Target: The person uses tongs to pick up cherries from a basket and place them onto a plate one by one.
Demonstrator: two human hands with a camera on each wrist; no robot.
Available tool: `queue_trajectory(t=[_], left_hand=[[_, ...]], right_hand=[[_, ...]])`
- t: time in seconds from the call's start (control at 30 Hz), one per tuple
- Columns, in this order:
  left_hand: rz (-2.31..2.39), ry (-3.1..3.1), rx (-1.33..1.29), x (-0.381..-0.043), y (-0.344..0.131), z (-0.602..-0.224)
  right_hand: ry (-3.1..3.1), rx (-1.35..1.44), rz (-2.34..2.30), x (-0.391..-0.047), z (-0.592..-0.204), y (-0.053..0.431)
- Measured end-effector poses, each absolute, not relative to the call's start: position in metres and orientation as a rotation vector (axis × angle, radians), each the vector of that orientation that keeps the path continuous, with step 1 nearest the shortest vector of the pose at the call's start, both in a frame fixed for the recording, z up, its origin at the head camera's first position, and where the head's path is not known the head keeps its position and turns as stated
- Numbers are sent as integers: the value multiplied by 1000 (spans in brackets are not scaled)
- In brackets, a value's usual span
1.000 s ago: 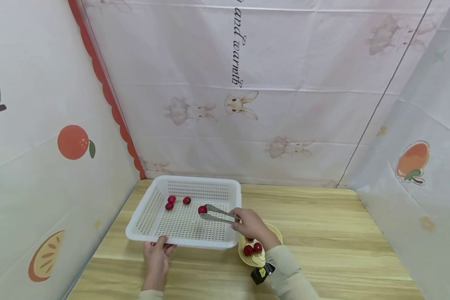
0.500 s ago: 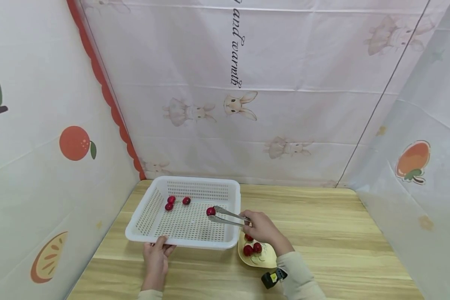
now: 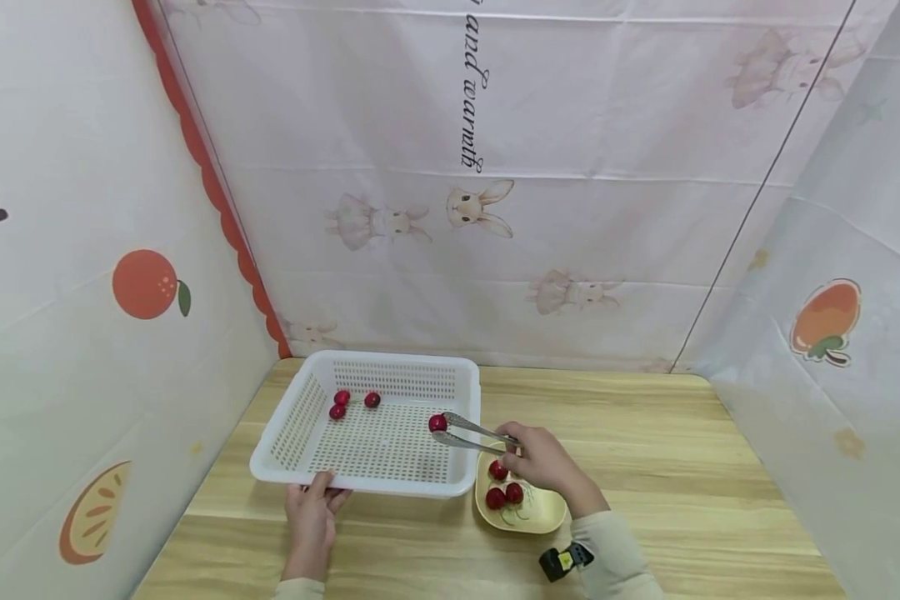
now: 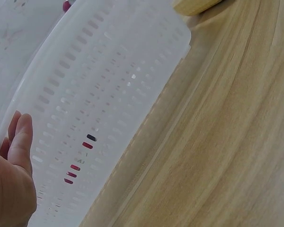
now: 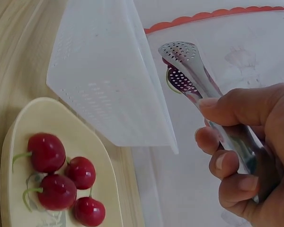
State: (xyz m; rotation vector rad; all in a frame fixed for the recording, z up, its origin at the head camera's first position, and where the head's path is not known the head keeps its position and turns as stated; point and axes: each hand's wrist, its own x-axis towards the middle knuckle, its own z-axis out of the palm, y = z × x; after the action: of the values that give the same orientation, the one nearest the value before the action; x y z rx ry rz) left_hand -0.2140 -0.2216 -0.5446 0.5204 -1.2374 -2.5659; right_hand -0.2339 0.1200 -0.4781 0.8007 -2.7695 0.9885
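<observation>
Pinching the near rim of the white basket (image 3: 397,487), low and left of centre in the head view, the left hand (image 3: 311,521) has its thumb on top and fingers tucked beneath. Lower right of the basket, a yellow dish (image 3: 546,515) on the desk (image 3: 690,483) carries 4 cherries (image 5: 57,191). Just above it in the frame, the right hand (image 3: 546,460) has its fingers curled round metal tongs (image 3: 472,437), whose tips nip 1 held cherry (image 3: 437,423), seen against the basket's right part. Farther off, 3 other cherries (image 3: 337,412) lie in the basket's upper left, before the printed backdrop (image 3: 607,208).

The smooth, round fruit could well squirt free if the squeeze slackens or bears off-centre; a tug on the rim might tip the basket and set its cherries rolling.

In the head view the right hand masks part of the dish, and only 3 of its 4 cherries show clearly. The tongs' perforated tips cover much of the held cherry in the right wrist view. From the left wrist, the basket's cherries are mere red slivers through the slots; whether its base sits flat, I cannot tell.
</observation>
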Motion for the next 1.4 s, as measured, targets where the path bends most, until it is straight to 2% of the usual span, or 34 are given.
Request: queue_trajectory(t=[1.4], left_hand=[[-2587,-1214,526,-216,-224,-548]], right_hand=[[-2769,575,1156,-189,-503,182]])
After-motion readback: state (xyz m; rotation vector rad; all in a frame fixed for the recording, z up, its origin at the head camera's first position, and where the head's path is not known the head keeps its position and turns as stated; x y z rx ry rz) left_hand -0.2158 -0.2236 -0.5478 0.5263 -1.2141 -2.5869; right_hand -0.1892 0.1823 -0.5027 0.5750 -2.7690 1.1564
